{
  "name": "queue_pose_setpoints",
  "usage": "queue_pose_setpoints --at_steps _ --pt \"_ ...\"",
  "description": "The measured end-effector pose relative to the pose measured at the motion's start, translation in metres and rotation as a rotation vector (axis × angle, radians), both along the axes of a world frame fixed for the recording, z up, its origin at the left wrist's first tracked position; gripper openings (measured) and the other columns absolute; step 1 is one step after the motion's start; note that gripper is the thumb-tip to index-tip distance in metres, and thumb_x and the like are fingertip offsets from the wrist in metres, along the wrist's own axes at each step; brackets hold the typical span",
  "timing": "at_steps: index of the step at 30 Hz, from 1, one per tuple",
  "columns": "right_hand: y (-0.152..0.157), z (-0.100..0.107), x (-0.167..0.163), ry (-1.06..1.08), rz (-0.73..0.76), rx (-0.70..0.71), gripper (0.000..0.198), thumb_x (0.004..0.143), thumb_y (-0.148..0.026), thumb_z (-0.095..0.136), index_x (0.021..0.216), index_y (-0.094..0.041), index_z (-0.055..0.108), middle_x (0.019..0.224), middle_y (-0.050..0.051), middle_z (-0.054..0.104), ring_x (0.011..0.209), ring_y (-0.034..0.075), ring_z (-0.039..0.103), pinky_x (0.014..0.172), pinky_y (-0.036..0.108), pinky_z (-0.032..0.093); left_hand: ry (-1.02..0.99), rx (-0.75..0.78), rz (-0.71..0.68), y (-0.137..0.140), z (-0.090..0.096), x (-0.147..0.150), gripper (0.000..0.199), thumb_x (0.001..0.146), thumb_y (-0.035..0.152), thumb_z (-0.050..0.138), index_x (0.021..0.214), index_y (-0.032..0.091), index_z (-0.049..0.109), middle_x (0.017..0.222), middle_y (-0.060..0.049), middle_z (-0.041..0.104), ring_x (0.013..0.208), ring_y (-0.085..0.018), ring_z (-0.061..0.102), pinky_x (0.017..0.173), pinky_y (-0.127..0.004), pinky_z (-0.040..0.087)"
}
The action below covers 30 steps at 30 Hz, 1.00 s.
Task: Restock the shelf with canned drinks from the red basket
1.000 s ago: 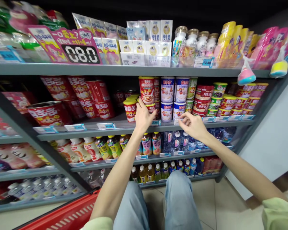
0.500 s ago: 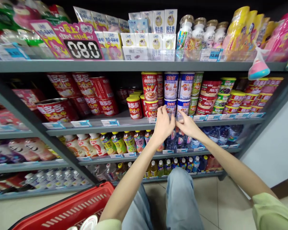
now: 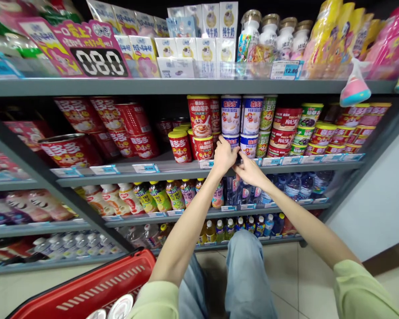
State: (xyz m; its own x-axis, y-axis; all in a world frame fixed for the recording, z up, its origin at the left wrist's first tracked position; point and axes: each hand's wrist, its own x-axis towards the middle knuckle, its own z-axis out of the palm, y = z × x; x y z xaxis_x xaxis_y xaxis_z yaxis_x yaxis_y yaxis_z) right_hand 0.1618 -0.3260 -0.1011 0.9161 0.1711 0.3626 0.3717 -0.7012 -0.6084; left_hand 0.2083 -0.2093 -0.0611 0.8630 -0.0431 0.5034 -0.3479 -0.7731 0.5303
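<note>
Close together | left hand (image 3: 223, 157), right hand (image 3: 249, 172) | near white-blue cans (image 3: 249, 146) | both grips: cannot tell

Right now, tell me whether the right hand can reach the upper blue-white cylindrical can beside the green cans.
Probably yes: the right hand is at the grey shelf edge below, and the upper can looks unobstructed. The left hand covers part of another blue-white can, lower left.

Glossy metal cans (image 3: 230, 115), smooth metal shelf (image 3: 166, 174), plastic basket (image 3: 53, 301), matt denim trousers (image 3: 245, 270), cloth sleeves (image 3: 360, 288)
</note>
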Motion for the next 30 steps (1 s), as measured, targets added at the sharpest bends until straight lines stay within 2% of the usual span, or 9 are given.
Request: queue_pose_setpoints --at_steps 3,6,10,15,24,28,30 --pt "-0.002 -0.001 -0.006 -0.012 -0.009 -0.007 0.072 0.102 -0.030 0.056 0.161 -0.004 0.026 0.069 0.001 0.077 0.071 0.023 0.076 0.081 0.035 0.056 -0.026 0.026 0.003 0.002 -0.003 0.003 0.064 0.095 0.038 0.063 0.142 0.004 0.036 0.131 -0.029 0.062 0.120 -0.040 0.067 0.098 -0.046 0.053" --pt "-0.005 -0.002 -0.014 -0.018 -0.014 0.002 0.073 0.102 -0.032 0.057 0.162 -0.007 0.026 0.068 -0.001 0.076 0.072 0.022 0.076 0.079 0.033 0.055 -0.039 0.050 -0.003 0.004 -0.005 0.004 0.067 0.096 0.040 0.063 0.144 0.002 0.035 0.132 -0.030 0.062 0.119 -0.040 0.067 0.096 -0.046 0.054" --pt "-0.011 -0.002 -0.023 -0.013 -0.033 -0.002 0.075 0.101 -0.031 0.058 0.162 -0.004 0.025 0.069 -0.001 0.077 0.072 0.022 0.075 0.078 0.033 0.055 -0.061 0.083 -0.006 0.004 -0.006 0.002 0.070 0.097 0.041 0.060 0.145 -0.001 0.032 0.130 -0.031 0.062 0.120 -0.041 0.067 0.096 -0.046 0.054" --pt "-0.017 -0.002 -0.031 -0.032 -0.028 -0.005 0.074 0.101 -0.033 0.059 0.163 -0.008 0.026 0.068 -0.004 0.076 0.073 0.022 0.076 0.082 0.033 0.054 -0.057 0.095 -0.007 0.005 -0.006 -0.004 0.071 0.098 0.042 0.060 0.145 -0.003 0.032 0.132 -0.032 0.061 0.121 -0.041 0.066 0.096 -0.045 0.054" --pt "-0.014 -0.002 -0.036 0.002 -0.021 0.006 0.074 0.100 -0.032 0.059 0.163 -0.010 0.026 0.067 -0.004 0.076 0.058 0.020 0.070 0.073 0.031 0.054 -0.052 0.042 -0.046 0.005 -0.007 -0.011 0.070 0.097 0.037 0.063 0.146 -0.002 0.033 0.131 -0.032 0.062 0.123 -0.040 0.065 0.099 -0.046 0.053" --pt "-0.020 -0.005 -0.038 -0.012 -0.039 0.033 0.074 0.099 -0.035 0.059 0.162 -0.010 0.030 0.066 -0.004 0.075 0.058 0.019 0.069 0.076 0.033 0.055 -0.224 0.052 -0.105 0.030 -0.013 -0.038 0.056 0.098 0.034 0.062 0.141 0.006 0.043 0.130 -0.026 0.064 0.127 -0.036 0.062 0.106 -0.048 0.051" --pt "-0.027 -0.006 -0.040 -0.031 -0.058 0.065 0.072 0.098 -0.038 0.060 0.160 -0.011 0.035 0.065 -0.003 0.075 0.057 0.020 0.068 0.074 0.033 0.055 -0.376 0.015 -0.051 0.055 -0.016 -0.049 0.046 0.098 0.035 0.061 0.137 0.012 0.049 0.132 -0.022 0.063 0.130 -0.034 0.059 0.112 -0.048 0.047"
